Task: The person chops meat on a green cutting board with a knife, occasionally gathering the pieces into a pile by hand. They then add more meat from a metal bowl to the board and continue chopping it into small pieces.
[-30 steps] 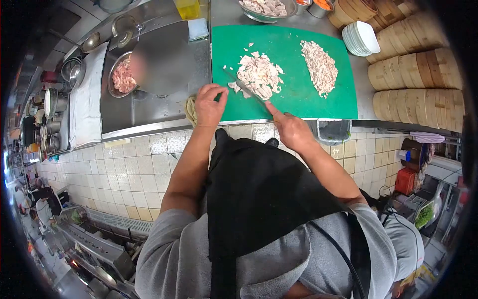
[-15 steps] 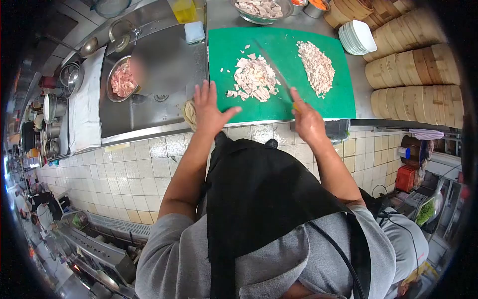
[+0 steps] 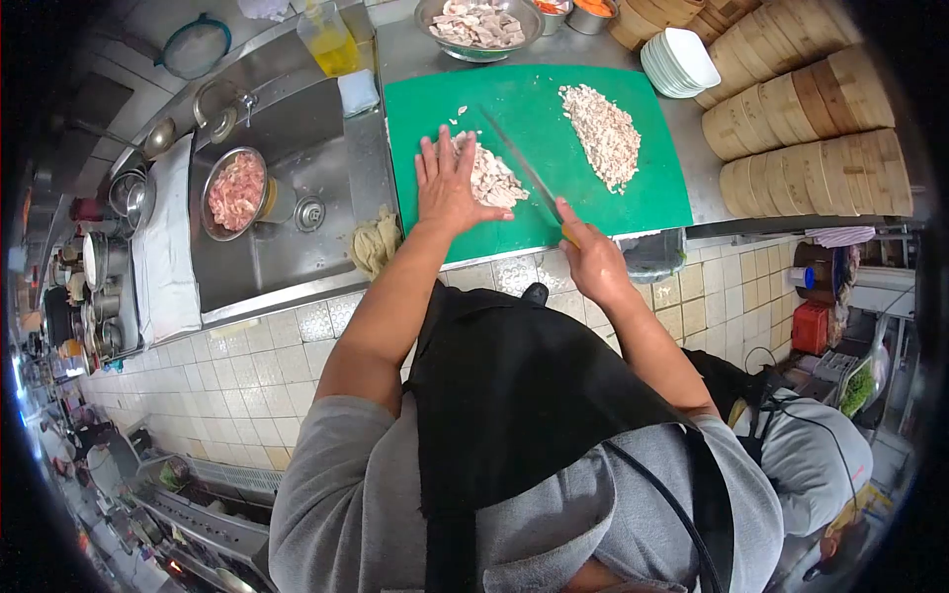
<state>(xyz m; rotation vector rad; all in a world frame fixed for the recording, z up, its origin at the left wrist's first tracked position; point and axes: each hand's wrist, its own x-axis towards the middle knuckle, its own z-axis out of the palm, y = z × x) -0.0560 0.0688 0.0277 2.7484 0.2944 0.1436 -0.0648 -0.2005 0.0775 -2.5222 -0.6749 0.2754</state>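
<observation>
My left hand [image 3: 451, 188] lies with fingers spread over the left pile of pale chopped meat [image 3: 496, 182], covering part of it. My right hand [image 3: 593, 255] is wrapped round the yellow handle of a knife [image 3: 524, 163]. The long blade points up and to the left, just right of that pile. Both piles rest on a green cutting board [image 3: 435, 102]. Farther right on it is a pile of finer-chopped pale meat [image 3: 603, 136], apart from the blade.
Left is a sink [image 3: 326, 163] with a bowl of raw meat [image 3: 235, 193] and a cloth [image 3: 376, 245] at its edge. Behind the board stands a bowl of pale slices [image 3: 481, 25]. White plates [image 3: 680, 62] and bamboo steamers [image 3: 816, 183] are stacked right. Another person [image 3: 816, 460] is at lower right.
My left hand has moved up and right from the board's left edge onto the left pile. The knife stays in my right hand. The whole view has shifted slightly.
</observation>
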